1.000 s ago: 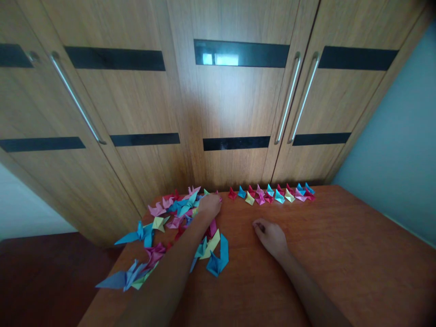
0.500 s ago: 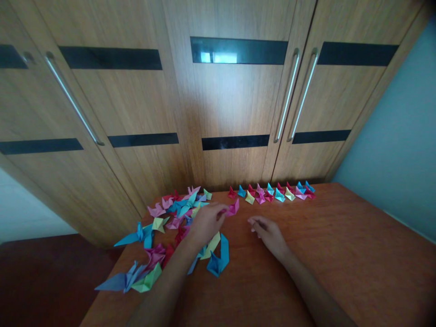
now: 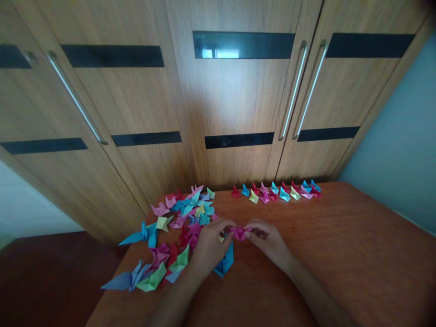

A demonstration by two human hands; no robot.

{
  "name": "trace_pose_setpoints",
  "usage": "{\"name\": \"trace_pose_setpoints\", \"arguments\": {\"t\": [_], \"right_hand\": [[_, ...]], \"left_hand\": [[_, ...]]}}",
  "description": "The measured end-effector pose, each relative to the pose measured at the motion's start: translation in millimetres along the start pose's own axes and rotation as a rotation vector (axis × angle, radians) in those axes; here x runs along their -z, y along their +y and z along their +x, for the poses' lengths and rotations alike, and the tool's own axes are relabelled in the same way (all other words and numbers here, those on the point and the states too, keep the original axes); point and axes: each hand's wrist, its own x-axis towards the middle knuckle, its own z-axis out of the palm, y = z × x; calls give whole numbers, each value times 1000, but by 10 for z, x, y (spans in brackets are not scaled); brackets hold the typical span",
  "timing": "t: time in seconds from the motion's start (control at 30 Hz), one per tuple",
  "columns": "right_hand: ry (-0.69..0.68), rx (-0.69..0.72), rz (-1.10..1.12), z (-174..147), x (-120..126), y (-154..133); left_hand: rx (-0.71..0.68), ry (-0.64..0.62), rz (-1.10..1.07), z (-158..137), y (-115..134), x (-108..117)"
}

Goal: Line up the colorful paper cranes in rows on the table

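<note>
A small magenta origami piece point(image 3: 240, 233) is held up between my two hands over the front of the table. My left hand point(image 3: 214, 240) pinches its left end, and my right hand point(image 3: 269, 237) pinches its right end. Beneath and beside my left hand lies a loose pile of folded paper pieces, among them a blue one point(image 3: 225, 262), partly covered by that hand, and a green one point(image 3: 180, 260). Some of the pile is hidden behind my left hand and forearm.
Along the table's back edge, small folded pieces stand in two rows, including a yellow one point(image 3: 254, 196). A blue paper crane point(image 3: 141, 234) lies at the table's left edge. Behind the brown table point(image 3: 334, 254) rises a wooden wardrobe point(image 3: 235, 100) with metal handles.
My left hand has brought the magenta piece right and nearer to me. My right hand has closed on its other end. The view has shifted slightly.
</note>
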Motion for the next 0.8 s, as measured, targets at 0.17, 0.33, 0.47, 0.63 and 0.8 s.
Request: {"name": "trace_pose_setpoints", "arguments": {"t": [0.17,0.33,0.47,0.63,0.8], "right_hand": [[71,15,53,5,7,-47],[90,-38,91,5,11,-95],[96,-57,48,11,11,-93],[88,-21,23,14,19,-97],[63,-86,35,-6,33,-93]], "left_hand": [[100,74,-125,-8,-44,-58],[86,28,-204,-6,-32,-43],[78,57,-181,-8,-12,-29],[66,71,-161,-18,-5,-29],[64,48,-172,-11,-2,1]]}}
